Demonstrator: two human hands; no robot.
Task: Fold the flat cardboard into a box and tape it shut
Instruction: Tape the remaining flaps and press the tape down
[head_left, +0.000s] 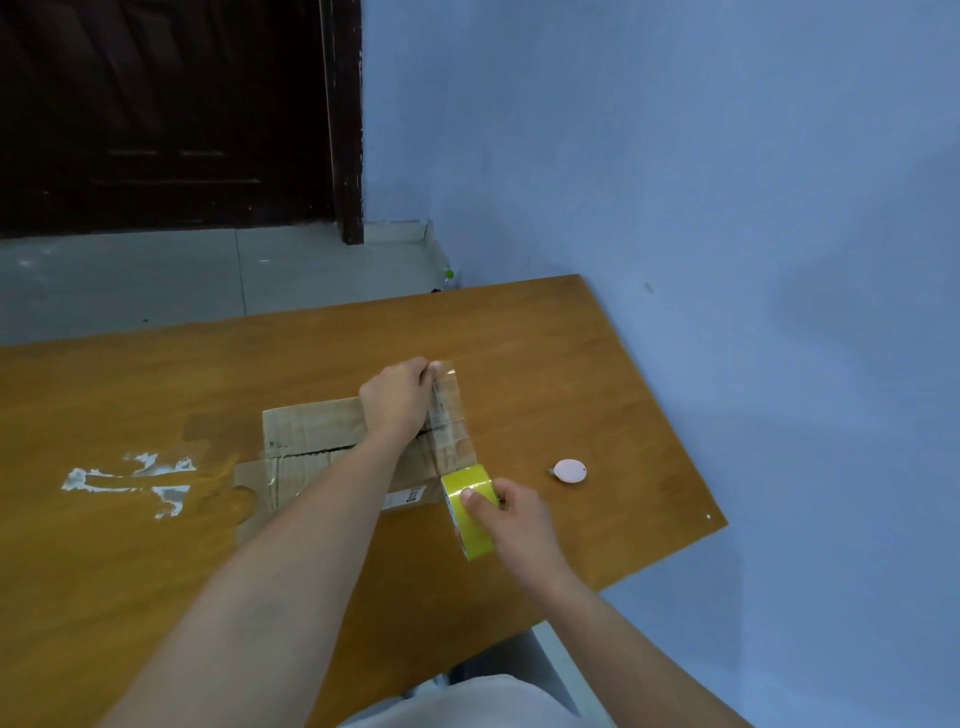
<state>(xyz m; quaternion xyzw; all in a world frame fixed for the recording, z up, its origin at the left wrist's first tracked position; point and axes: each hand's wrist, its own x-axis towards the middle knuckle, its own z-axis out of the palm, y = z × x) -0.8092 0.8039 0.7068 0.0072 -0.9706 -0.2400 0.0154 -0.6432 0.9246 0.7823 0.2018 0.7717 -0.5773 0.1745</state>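
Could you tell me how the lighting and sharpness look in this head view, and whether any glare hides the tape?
Head view: dim, bluish, even light with soft shadows; the wide lens bends the table edge. The clear tape strip shows faint sheen over the cardboard, and its edges are hard to trace. The left hand is slightly blurred; the right hand and the yellow tape roll are sharper.

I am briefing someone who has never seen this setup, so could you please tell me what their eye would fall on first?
Probably the yellow tape roll near the table's front edge, in the grip of the right hand. Clear tape stretches from it over the cardboard box in the middle of the wooden table, where the left hand pinches its far end. A small pink object lies to the right.
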